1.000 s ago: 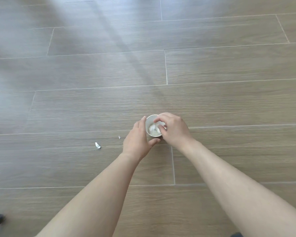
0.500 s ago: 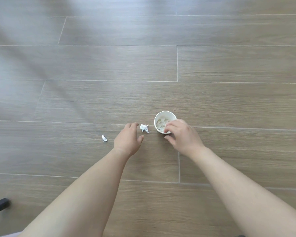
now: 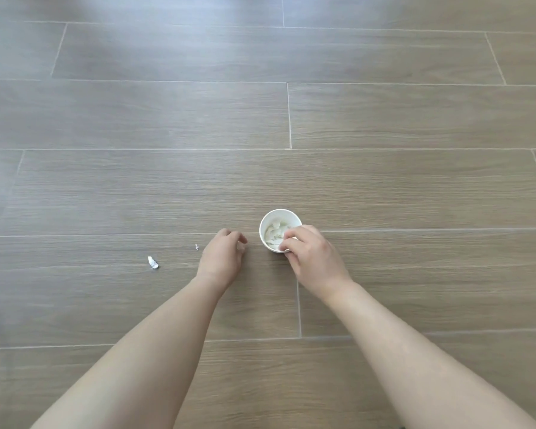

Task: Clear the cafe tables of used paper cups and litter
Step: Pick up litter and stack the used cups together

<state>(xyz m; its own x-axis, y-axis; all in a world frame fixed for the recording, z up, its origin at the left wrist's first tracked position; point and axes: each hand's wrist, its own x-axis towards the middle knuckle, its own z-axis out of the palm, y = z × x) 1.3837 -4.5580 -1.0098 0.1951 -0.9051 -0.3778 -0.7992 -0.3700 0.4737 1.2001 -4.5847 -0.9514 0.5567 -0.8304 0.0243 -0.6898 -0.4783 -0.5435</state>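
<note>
Left hand (image 3: 222, 258) now curled over scrap, grip unclear; right hand (image 3: 311, 258) pinching cup (image 3: 265, 230) rim.

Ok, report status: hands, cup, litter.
Right hand pinches paper cup rim, paper bits inside. Left hand curled beside it, grasp hidden. Larger scrap and tiny scrap lie loose left of it.

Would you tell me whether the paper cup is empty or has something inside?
Not empty: the paper cup holds crumpled white scraps, visible through its open top.
</note>
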